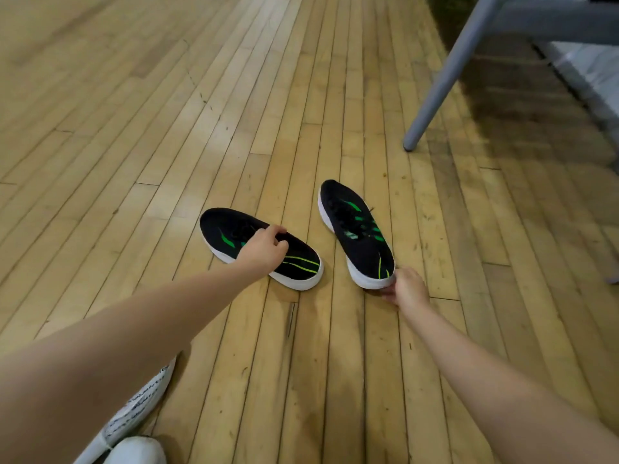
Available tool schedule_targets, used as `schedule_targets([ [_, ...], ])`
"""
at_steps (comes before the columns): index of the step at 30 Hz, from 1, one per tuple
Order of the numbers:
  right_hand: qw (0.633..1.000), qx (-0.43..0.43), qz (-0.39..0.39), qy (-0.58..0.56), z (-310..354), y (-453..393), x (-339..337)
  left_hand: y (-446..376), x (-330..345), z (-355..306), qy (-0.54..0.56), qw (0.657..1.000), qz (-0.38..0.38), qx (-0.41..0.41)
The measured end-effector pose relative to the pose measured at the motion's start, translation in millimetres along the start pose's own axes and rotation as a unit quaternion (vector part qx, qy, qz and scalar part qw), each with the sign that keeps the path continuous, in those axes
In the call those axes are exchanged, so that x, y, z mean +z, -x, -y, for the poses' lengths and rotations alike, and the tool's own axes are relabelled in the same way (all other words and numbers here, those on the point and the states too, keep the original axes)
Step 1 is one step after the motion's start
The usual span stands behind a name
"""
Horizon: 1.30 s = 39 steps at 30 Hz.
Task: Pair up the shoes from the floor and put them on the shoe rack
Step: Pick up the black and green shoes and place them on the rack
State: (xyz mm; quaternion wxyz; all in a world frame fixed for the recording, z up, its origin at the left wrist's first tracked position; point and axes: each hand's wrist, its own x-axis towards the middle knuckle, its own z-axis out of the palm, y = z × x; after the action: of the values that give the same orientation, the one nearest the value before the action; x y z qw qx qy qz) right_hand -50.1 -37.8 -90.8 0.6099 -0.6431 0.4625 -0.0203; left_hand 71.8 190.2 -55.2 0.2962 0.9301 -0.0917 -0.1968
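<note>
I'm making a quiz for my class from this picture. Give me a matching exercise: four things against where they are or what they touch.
Things:
1. left hand
2. right hand
3. grey furniture leg
4. white shoe

Places:
A. bottom left corner
B. at the heel of the right-side sneaker
C. upper right, standing on the floor
D. on top of the left-side sneaker

Pairs: 1-D, 2-B, 3-C, 4-A

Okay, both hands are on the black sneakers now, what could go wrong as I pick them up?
The right hand only touches the heel of the right sneaker, so it could slip on lifting. The left hand holds the left sneaker at its opening, so the toe may tip down. A grey leg stands close and could be bumped.
</note>
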Motion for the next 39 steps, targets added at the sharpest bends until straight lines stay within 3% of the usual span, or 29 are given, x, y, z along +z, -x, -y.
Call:
schedule_targets([
  [6,0.975,-0.136,-0.016,0.173,5.4,-5.6,-10.8,4.5,8.2,-1.4,0.001,1.0,0.007,0.003],
  [11,0.946,-0.085,0.021,0.312,19.1,-26.0,-0.4,9.7,6.2,-3.3,0.035,0.999,0.0,-0.015],
  [16,0.961,-0.088,0.065,0.255,12.5,-31.3,-5.6,28.4,7.4,-13.0,0.147,0.987,0.037,-0.06],
  [25,0.984,-0.037,0.078,0.158,5.7,-24.1,-17.1,62.5,33.9,-21.8,0.134,0.981,0.139,-0.03],
  [27,0.977,-0.054,0.073,0.191,9.5,-20.8,-18.7,60.2,33.3,-20.0,0.145,0.984,0.095,-0.026],
  [29,0.961,-0.08,0.059,0.258,19.4,-18.6,-14.4,52.0,30.3,-13.3,0.142,0.989,0.004,-0.031],
  [32,0.959,-0.093,0.044,0.263,35.2,-18.5,-0.6,41.8,24.1,1.2,0.18,0.974,-0.108,-0.089],
  [34,0.962,-0.097,0.055,0.248,42.5,-17.6,11.3,43.7,23.0,9.8,0.228,0.956,-0.125,-0.134],
  [39,0.953,-0.076,0.052,0.289,36.5,-19.8,27.3,49.4,27.8,19.5,0.245,0.948,-0.128,-0.157],
])
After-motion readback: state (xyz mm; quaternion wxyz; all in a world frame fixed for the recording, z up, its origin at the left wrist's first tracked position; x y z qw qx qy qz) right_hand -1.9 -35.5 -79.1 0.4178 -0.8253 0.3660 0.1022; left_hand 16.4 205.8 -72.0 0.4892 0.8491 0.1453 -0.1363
